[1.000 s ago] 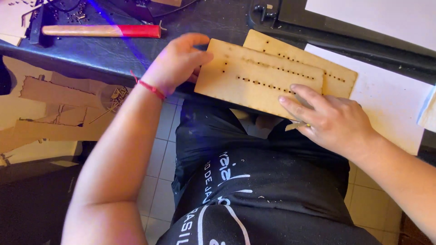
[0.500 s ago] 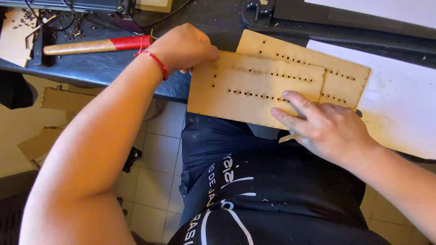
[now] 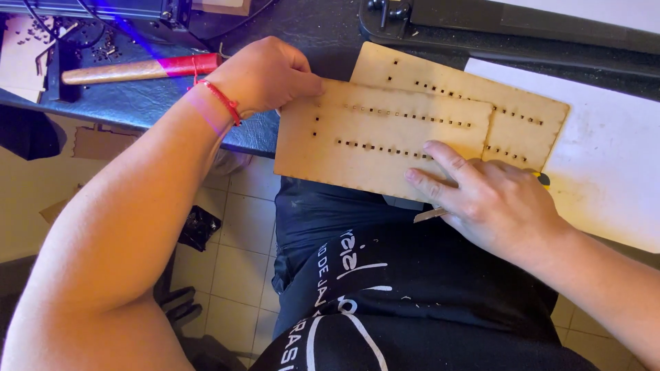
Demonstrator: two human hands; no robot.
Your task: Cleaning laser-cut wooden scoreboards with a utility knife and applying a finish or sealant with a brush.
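Note:
Two thin plywood panels with rows of small square holes lie stacked at the edge of a dark table [image 3: 130,110]. The top panel [image 3: 371,141] overhangs my lap, and the lower panel [image 3: 526,113] sticks out behind it to the right. My left hand [image 3: 265,75], with a red cord at the wrist, grips the top panel's left edge. My right hand [image 3: 491,203] presses its fingers on the top panel's lower right part. It also holds a small knife, whose metal blade tip [image 3: 430,215] shows under the palm.
A hammer [image 3: 137,69] with a wooden handle and red tape lies on the table to the left. A white sheet [image 3: 612,165] lies under the panels at the right. A black device [image 3: 509,20] runs along the far edge. Cardboard scraps lie on the tiled floor [image 3: 234,233].
The view has moved closer and the panels now sit more level. Both hands keep their places on the top panel, the right fingers having slid slightly along the hole row.

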